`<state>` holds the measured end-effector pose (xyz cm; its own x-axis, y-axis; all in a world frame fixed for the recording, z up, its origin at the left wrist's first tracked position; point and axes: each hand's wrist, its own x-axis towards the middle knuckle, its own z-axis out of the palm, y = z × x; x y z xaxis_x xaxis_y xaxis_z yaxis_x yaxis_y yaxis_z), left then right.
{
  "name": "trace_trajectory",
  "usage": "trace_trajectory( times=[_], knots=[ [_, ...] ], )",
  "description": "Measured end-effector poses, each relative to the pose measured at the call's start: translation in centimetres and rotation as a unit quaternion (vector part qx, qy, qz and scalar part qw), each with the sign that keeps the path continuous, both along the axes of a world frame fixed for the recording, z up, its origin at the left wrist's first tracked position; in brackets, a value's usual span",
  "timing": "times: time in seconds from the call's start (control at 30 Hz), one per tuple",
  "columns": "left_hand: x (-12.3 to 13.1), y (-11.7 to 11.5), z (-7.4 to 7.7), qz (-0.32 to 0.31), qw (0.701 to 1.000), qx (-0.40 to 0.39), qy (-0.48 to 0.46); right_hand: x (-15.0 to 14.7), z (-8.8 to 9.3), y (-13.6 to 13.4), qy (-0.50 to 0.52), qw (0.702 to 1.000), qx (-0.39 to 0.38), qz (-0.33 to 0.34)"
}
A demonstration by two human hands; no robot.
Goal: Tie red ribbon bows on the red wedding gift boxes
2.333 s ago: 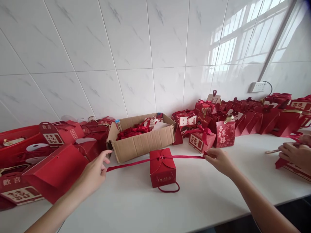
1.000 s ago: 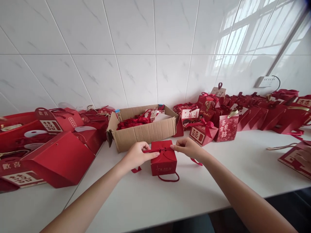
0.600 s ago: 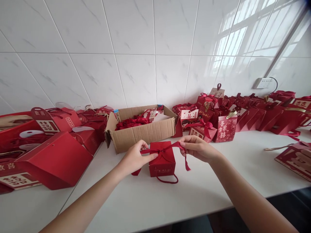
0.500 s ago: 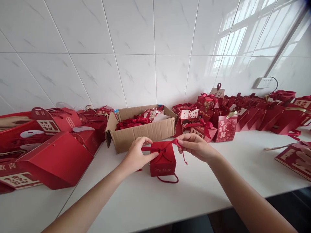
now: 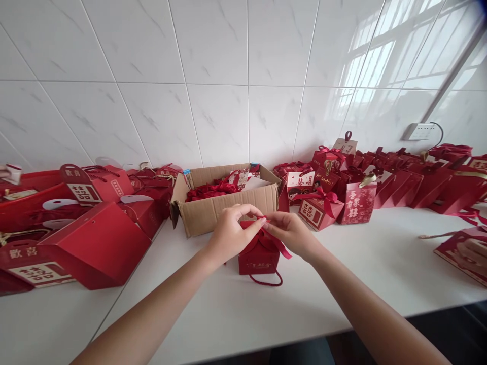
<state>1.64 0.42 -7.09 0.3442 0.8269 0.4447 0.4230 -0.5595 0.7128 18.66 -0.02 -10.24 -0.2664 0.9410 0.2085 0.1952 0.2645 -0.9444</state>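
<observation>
A small red gift box (image 5: 258,262) stands on the white table in front of me, with gold lettering on its near side. From its front hangs a looped red cord (image 5: 271,284). My left hand (image 5: 233,230) and my right hand (image 5: 292,234) meet over the top of the box, thumbs and fingertips pinching a red ribbon (image 5: 282,248). One ribbon tail hangs down to the right. My fingers hide most of the knot or loop being held, and part of the lid.
An open cardboard box (image 5: 228,213) with red ribbons and cards sits just behind. Red gift boxes (image 5: 95,243) are piled on the left; many more (image 5: 411,182) line the wall at right. Another person's hand (image 5: 474,249) touches a box at the right edge.
My right hand has moved left, bringing its ribbon end to my left hand above the box. My left hand has lifted off the lid toward the middle.
</observation>
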Motion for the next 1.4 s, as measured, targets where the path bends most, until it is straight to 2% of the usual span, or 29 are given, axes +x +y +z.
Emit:
trace_trajectory(
  times=[0.07,0.17,0.23,0.33,0.43,0.5,0.57,0.63,0.67,0.77,0.87,0.93,0.97,1.07,1.1,1.13,1.2,1.27,1.33,1.4],
  knots=[
    [-0.6,0.3,-0.3,0.007,1.0,0.009,-0.001,-0.6,-0.2,-0.1,-0.01,0.998,0.035,-0.044],
    [-1.9,1.4,-1.4,0.045,0.997,-0.058,0.008,-1.0,-0.6,-0.1,-0.007,0.994,0.078,-0.076],
    [-2.9,2.4,-2.6,0.064,0.991,-0.115,0.026,-1.0,-0.9,0.0,0.002,0.996,0.069,-0.06],
    [-4.1,3.8,-4.3,0.042,0.981,-0.182,0.053,-1.0,-1.3,0.1,0.016,0.998,0.053,-0.033],
    [-5.0,4.4,-4.7,0.015,0.975,-0.212,0.071,-1.4,-1.4,0.1,0.007,0.998,0.058,-0.034],
    [-5.4,4.1,-3.8,0.017,0.978,-0.195,0.074,-1.9,-1.3,0.2,-0.032,0.996,0.053,-0.064],
    [-5.6,3.5,-2.2,0.021,0.984,-0.164,0.072,-2.5,-1.2,0.3,-0.077,0.99,0.049,-0.107],
    [-5.5,2.7,-0.2,0.002,0.991,-0.103,0.09,-3.0,-0.9,0.5,-0.11,0.982,0.057,-0.141],
    [-5.3,2.3,0.8,-0.021,0.991,-0.047,0.12,-3.2,-0.7,0.6,-0.121,0.98,0.066,-0.145],
    [-4.4,1.9,3.2,-0.085,0.968,0.089,0.216,-3.1,0.0,0.6,-0.153,0.979,0.094,-0.095],
    [-2.9,2.7,3.8,-0.089,0.95,0.148,0.261,-2.6,0.6,0.4,-0.165,0.98,0.113,0.002],
    [-2.0,3.5,3.2,-0.066,0.948,0.171,0.261,-2.3,0.5,0.2,-0.152,0.981,0.118,0.021],
    [-1.6,3.7,2.7,-0.034,0.952,0.182,0.244,-2.3,0.3,0.2,-0.143,0.983,0.119,0.013],
    [-1.4,3.7,1.1,0.106,0.962,0.206,0.145,-2.6,-0.5,0.4,-0.117,0.986,0.116,-0.028],
    [-1.6,3.4,0.6,0.13,0.966,0.191,0.117,-2.8,-0.6,0.4,-0.112,0.987,0.114,-0.03],
    [-1.9,3.1,0.2,0.126,0.974,0.158,0.102,-2.8,-0.8,0.5,-0.109,0.987,0.112,-0.026],
    [-2.6,2.4,-0.5,0.053,0.992,0.05,0.102,-2.9,-0.9,0.5,-0.101,0.989,0.108,-0.014],
    [-3.3,2.1,-1.0,-0.015,0.995,-0.045,0.088,-2.8,-0.9,0.4,-0.096,0.99,0.104,-0.005],
    [-3.7,1.9,-1.5,-0.032,0.995,-0.071,0.056,-2.7,-1.0,0.3,-0.07,0.993,0.092,-0.006],
    [-3.8,1.9,-2.1,-0.038,0.997,-0.065,0.023,-2.6,-1.2,0.2,-0.02,0.997,0.07,-0.015]
  ],
)
